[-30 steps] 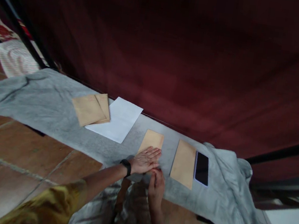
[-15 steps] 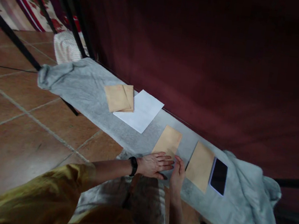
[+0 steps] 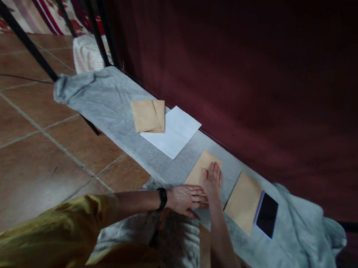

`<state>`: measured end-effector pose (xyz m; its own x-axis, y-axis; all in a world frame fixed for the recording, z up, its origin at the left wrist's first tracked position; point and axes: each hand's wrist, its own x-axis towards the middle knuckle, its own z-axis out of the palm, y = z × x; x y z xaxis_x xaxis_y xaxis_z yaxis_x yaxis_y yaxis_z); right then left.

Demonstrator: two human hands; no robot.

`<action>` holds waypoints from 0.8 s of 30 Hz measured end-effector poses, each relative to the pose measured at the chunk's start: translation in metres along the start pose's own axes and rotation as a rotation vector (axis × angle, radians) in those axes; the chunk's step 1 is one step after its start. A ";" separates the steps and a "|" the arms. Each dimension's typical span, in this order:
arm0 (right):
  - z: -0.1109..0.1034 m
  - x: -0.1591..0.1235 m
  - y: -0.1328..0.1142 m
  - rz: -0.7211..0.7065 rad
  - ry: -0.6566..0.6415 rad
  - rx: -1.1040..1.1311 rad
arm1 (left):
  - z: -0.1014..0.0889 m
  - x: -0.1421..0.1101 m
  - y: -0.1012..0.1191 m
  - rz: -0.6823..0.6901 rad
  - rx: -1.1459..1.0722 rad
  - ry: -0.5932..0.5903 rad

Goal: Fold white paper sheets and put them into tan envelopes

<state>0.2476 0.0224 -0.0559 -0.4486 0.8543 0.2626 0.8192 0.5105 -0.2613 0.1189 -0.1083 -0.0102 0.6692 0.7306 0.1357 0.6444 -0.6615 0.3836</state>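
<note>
A brown paper envelope (image 3: pixel 197 172) lies on the grey cloth directly before me, partly covered by both hands. My left hand (image 3: pixel 186 199), with a black band at its wrist, rests flat across the near end of the envelope, fingers stretched out. My right hand (image 3: pixel 212 180) lies flat on its upper right part, fingers extended. Just to the right is a second brown envelope (image 3: pixel 243 202), with a dark-screened phone (image 3: pixel 267 215) beside it. Further left, two or more folded brown envelopes (image 3: pixel 144 116) overlap a white sheet of paper (image 3: pixel 177 133).
Grey cloth (image 3: pixel 110 107) covers the long narrow bench. A dark red curtain (image 3: pixel 240 71) hangs along its far side. Black metal bars (image 3: pixel 23 36) stand at the left, near a striped white bundle (image 3: pixel 89 54). Tiled floor (image 3: pixel 30 162) lies on the near left.
My right hand has moved from the envelope's near edge up onto its surface and flattened out. My left hand slid toward the near end. The camera view has turned left.
</note>
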 end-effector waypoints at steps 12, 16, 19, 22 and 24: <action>-0.010 -0.026 -0.006 0.025 0.041 -0.056 | -0.009 -0.017 0.003 -0.018 0.008 -0.013; -0.014 -0.042 -0.006 0.035 0.051 -0.048 | -0.012 -0.024 0.008 -0.062 0.022 -0.020; -0.016 -0.053 -0.008 0.034 0.063 -0.047 | -0.012 -0.029 0.011 -0.075 0.038 -0.019; -0.021 -0.067 -0.012 0.012 0.118 -0.052 | -0.008 -0.037 0.012 -0.128 0.055 0.023; -0.025 -0.079 -0.015 -0.004 0.157 -0.059 | -0.005 -0.042 0.011 -0.193 0.069 0.068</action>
<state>0.2797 -0.0549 -0.0493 -0.3941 0.8242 0.4066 0.8391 0.5031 -0.2066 0.0962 -0.1455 -0.0072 0.5056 0.8532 0.1281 0.7837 -0.5163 0.3453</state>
